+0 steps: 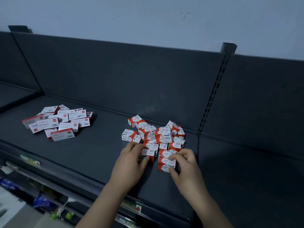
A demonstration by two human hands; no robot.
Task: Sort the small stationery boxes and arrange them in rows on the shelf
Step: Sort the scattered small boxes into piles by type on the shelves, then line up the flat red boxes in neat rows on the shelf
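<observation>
**Sorted into two heaps; rows barely begun**

Two kinds are found separated on the shelf. Flat staple boxes are heaped loosely at left, and paper-clip boxes are heaped at right, close to the back panel. The heaps lie well apart and neither is in rows.

At the right heap's near edge:
- A single box is gripped by the left hand.
- A short column of boxes is pinched between thumb and fingers of the right hand.

Sorting is judged largely done, with nearly all the arranging left.

Pretty dim in here: plain pale wall (a few scuff marks) behind a dark grey metal shelf, with a back panel and slotted upright.
</observation>
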